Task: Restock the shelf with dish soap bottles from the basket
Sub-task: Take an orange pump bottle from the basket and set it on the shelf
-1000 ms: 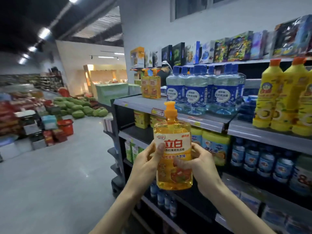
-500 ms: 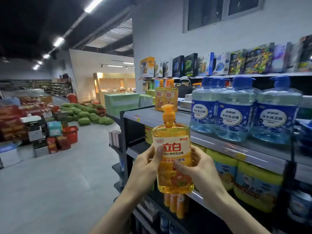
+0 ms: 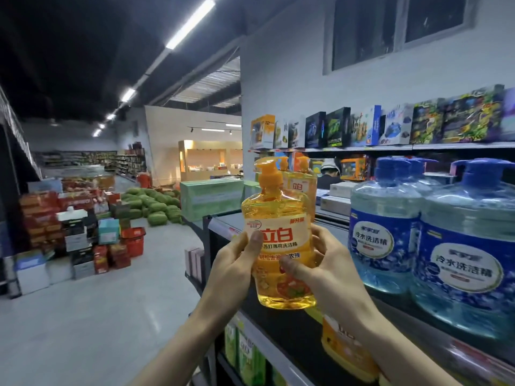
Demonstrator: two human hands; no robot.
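I've got the left hand (image 3: 231,271) & right hand (image 3: 326,274) both clamped round the orange soap bottle (image 3: 278,246), thumbs on the label. It's upright, pump on top, held in the air just off the shelf (image 3: 223,218) edge. Matching orange bottles (image 3: 302,188) sit straight behind it, so imo the next move goes fwd.

A pile of green watermelons (image 3: 156,204) lies on the grey floor (image 3: 97,316); boxes (image 3: 55,218) are stacked near it, to the left; colourful toy boxes (image 3: 362,129) stand in a row up high; long lights (image 3: 189,23) shine above.
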